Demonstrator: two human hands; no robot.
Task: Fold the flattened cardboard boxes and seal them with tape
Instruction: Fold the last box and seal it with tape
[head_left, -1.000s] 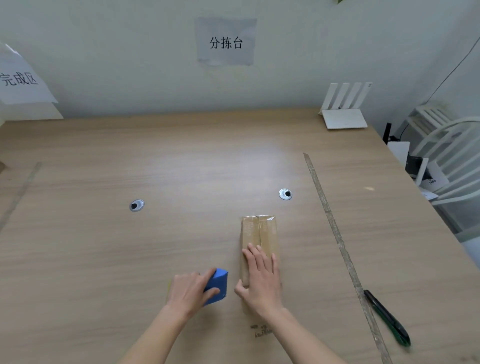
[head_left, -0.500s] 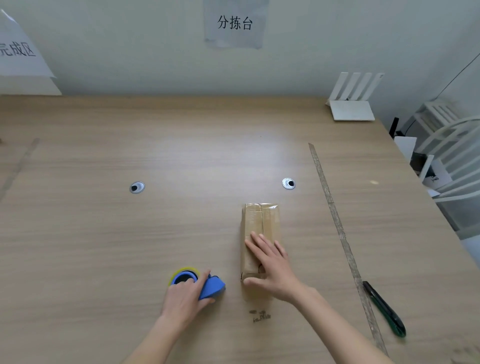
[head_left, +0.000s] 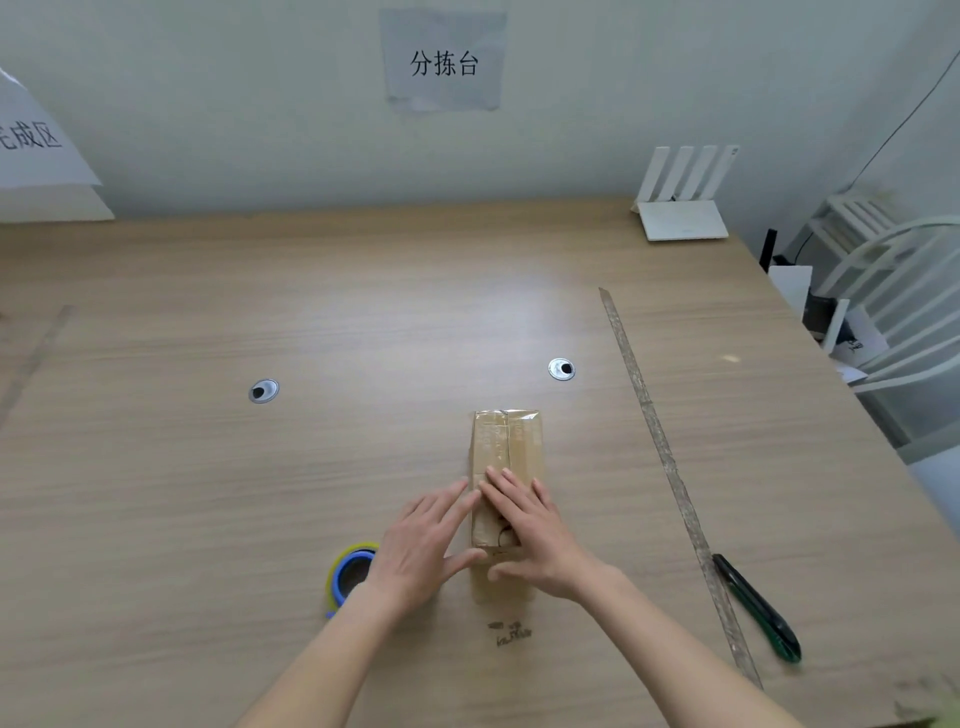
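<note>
- Our left hand (head_left: 423, 545) has let go of the tape roll (head_left: 349, 571), which it gripped half a second ago, and has moved right to the box (head_left: 506, 457).
- The roll now lies on the table (head_left: 208, 493) just left of our left wrist, partly hidden by it.
- Our right hand (head_left: 535, 530) has stayed on the box's near end.
- The box lies lengthwise near the table's front middle, tape shining along its top seam and over its far end.
- Our left hand is open, its straight fingers touching the box's left edge and the thumb reaching toward the near end.
- Our right hand lies flat and open on top, fingers spread, covering the near part of the seam.
- A tape strip (head_left: 660, 452) runs along the table to the right; a green knife (head_left: 758, 608) lies by its near end.
- Two grommets (head_left: 561, 369) sit beyond the box, a white router (head_left: 683, 208) at the far right corner, a paper sign (head_left: 444, 62) on the wall.
</note>
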